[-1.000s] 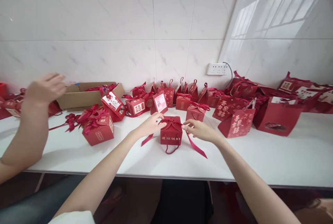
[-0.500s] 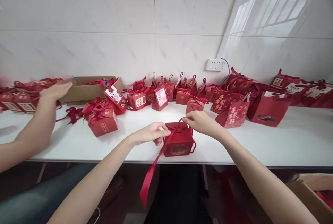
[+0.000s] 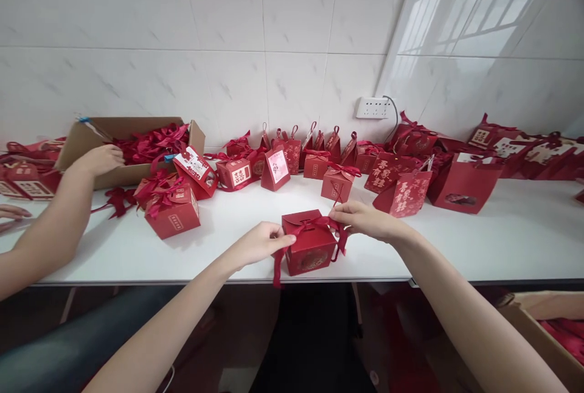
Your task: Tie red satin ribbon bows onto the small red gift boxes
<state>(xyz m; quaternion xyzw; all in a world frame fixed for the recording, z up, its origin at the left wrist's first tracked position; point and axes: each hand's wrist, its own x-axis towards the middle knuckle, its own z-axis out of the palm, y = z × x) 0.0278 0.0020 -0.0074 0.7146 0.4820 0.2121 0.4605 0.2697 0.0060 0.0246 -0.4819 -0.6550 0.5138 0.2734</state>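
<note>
A small red gift box (image 3: 311, 253) with a gold print on its front stands near the table's front edge, turned slightly. Across its top runs a red ribbon (image 3: 314, 222), looped at the middle, with one tail hanging down past the left side. My left hand (image 3: 264, 242) pinches the ribbon between thumb and fingers at the box's left. On the other side my right hand (image 3: 358, 219) pinches the ribbon near the top right corner. A dark red cord handle hangs at the box's right side.
At left a co-worker's hand (image 3: 103, 160) reaches into a cardboard box (image 3: 75, 146) of red ribbons. A larger red gift box (image 3: 176, 222) stands nearby. Red gift bags (image 3: 468, 186) and boxes line the wall below a power strip (image 3: 375, 107). Another carton (image 3: 531, 332) sits at lower right.
The ribbon's long left tail has shortened, and the ribbon now lies across the box top in a loop. My right hand moved slightly right. The co-worker's hand went into the cardboard box, which now opens wider.
</note>
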